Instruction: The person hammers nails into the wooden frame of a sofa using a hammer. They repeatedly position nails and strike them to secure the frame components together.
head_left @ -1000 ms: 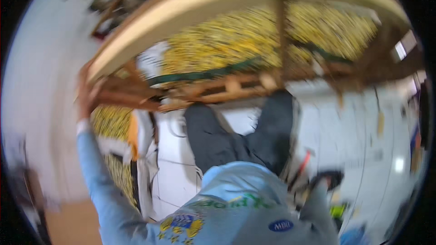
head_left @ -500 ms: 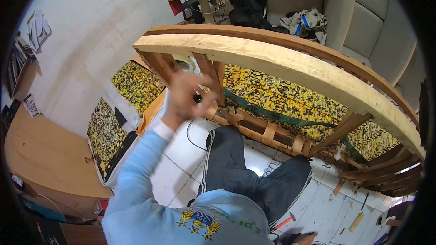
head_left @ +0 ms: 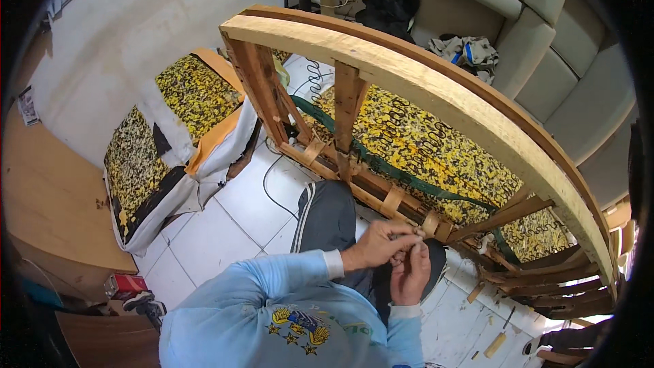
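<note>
Both my hands meet above my right knee, in front of the wooden sofa frame. My left hand comes in from the left with thumb and fingers pinched. Close against it, my right hand is raised, its fingertips bent together near the left thumb. Something small and pale seems to be between the fingertips, too small to name. Just beyond the hands runs the frame's lower rail, with strips of webbing wrapped round it. Behind the rail lies yellow and black speckled foam with wavy wire springs over it.
Foam-padded cushions with torn white and orange cloth lie at the left, beside a wooden desk. A red box sits below it. Beige sofa seating stands at the back right. Wood scraps litter the white tiles.
My left hand has come down from the frame's left upright to above my right knee. My right hand has risen from the floor at the lower edge to join it. The view has shifted.
</note>
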`<move>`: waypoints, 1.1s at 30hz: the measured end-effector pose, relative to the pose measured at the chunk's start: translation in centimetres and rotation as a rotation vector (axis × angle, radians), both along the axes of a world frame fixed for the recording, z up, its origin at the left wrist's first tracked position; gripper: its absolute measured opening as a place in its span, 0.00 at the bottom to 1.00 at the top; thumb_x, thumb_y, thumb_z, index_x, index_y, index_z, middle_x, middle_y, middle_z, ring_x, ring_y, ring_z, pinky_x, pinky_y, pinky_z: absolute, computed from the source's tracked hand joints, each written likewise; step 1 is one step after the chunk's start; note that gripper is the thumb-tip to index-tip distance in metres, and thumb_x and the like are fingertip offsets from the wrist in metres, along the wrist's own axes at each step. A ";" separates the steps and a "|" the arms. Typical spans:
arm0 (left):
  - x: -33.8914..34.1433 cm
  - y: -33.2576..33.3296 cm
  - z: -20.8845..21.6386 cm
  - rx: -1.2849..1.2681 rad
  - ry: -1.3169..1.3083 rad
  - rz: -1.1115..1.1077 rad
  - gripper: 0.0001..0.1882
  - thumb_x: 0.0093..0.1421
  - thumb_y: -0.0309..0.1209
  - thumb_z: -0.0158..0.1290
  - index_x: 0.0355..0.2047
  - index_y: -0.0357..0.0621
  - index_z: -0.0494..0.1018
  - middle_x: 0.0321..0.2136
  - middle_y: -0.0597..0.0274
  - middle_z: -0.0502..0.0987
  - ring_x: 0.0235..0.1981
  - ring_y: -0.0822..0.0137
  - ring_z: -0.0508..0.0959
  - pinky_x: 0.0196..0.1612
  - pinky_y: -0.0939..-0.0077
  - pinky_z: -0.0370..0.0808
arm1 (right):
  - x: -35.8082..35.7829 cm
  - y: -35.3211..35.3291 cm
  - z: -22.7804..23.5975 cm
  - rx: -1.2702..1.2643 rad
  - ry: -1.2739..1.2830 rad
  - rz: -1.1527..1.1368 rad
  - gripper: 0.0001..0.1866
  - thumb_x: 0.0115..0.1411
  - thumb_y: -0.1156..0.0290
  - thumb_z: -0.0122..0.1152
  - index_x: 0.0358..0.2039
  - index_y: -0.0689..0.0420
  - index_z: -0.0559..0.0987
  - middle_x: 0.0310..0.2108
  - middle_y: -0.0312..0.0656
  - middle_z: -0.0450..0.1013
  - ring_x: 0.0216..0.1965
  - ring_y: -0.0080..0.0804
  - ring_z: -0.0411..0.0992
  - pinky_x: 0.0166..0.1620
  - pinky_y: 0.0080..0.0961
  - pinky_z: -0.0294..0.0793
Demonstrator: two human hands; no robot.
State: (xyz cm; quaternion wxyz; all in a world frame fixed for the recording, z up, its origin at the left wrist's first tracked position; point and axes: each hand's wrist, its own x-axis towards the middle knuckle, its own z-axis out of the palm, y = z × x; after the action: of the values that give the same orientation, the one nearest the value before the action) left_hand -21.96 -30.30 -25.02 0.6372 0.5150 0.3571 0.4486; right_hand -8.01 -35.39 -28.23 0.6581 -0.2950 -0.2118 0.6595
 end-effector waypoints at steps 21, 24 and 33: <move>-21.1 21.9 22.5 0.925 0.257 0.316 0.10 0.70 0.34 0.60 0.45 0.41 0.82 0.37 0.67 0.85 0.40 0.76 0.83 0.44 0.78 0.80 | -0.2 7.0 -20.0 0.466 -2.701 0.809 0.20 0.75 0.58 0.44 0.56 0.44 0.82 0.62 0.41 0.71 0.64 0.45 0.65 0.65 0.51 0.58; -24.9 22.5 20.4 0.786 0.309 0.478 0.14 0.71 0.33 0.58 0.53 0.42 0.81 0.48 0.63 0.84 0.48 0.69 0.83 0.55 0.75 0.78 | 1.1 5.3 -15.2 0.479 -2.292 0.538 0.23 0.69 0.50 0.54 0.55 0.50 0.82 0.63 0.51 0.70 0.64 0.55 0.65 0.68 0.64 0.57; -23.4 21.9 23.0 0.874 0.517 0.446 0.17 0.75 0.31 0.52 0.56 0.32 0.78 0.53 0.49 0.82 0.55 0.61 0.82 0.63 0.69 0.75 | 20.8 -7.9 -24.6 -0.769 -1.747 -0.448 0.23 0.67 0.59 0.62 0.55 0.63 0.78 0.52 0.60 0.77 0.54 0.58 0.75 0.58 0.46 0.73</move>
State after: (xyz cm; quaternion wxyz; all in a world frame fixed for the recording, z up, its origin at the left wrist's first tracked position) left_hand -45.38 -8.38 -1.99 0.1455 0.7367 0.3829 0.5380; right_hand 12.82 -43.26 -52.86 0.2387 -0.9070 -0.3344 0.0930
